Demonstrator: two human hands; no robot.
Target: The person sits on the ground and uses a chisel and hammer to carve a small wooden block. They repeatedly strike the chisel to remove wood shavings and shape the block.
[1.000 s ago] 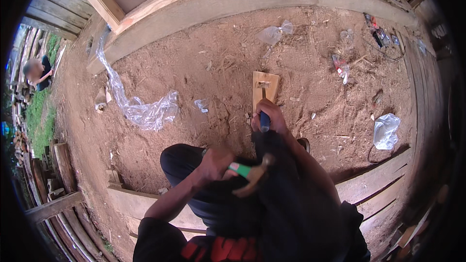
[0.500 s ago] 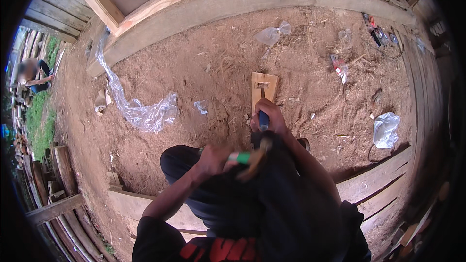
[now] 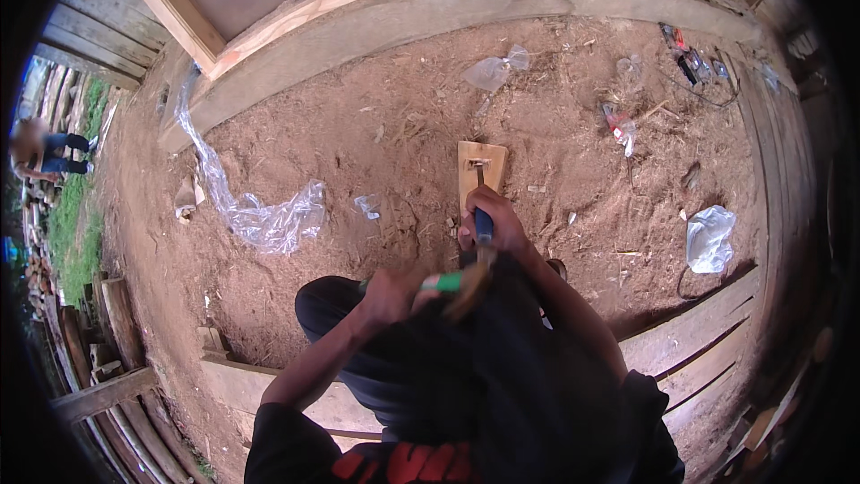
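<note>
My right hand (image 3: 498, 222) is wrapped round the blue handle of a chisel (image 3: 484, 226). The chisel's blade reaches into a cut recess near the far end of a pale wooden board (image 3: 495, 161), which runs out from under that hand. In my closed left hand (image 3: 391, 294) is a hammer (image 3: 441, 283) with a green section on its handle. Its brownish head is smeared by motion and lies close to the butt of the chisel; whether they touch I cannot tell. My dark-clothed knees are below both hands.
Crumpled clear plastic sheeting (image 3: 279, 220) lies on the dirt floor to the left, a white plastic bag (image 3: 711, 240) to the right. Tools with a cord (image 3: 688, 58) are at the far right. Wooden frames (image 3: 269, 31) stand along the far sill. Outside, a person (image 3: 47, 152) sits at the left.
The hammer remains beside the chisel's butt, its head still blurred. My view has shifted slightly. The person outside has changed posture, with legs now stretched to the right.
</note>
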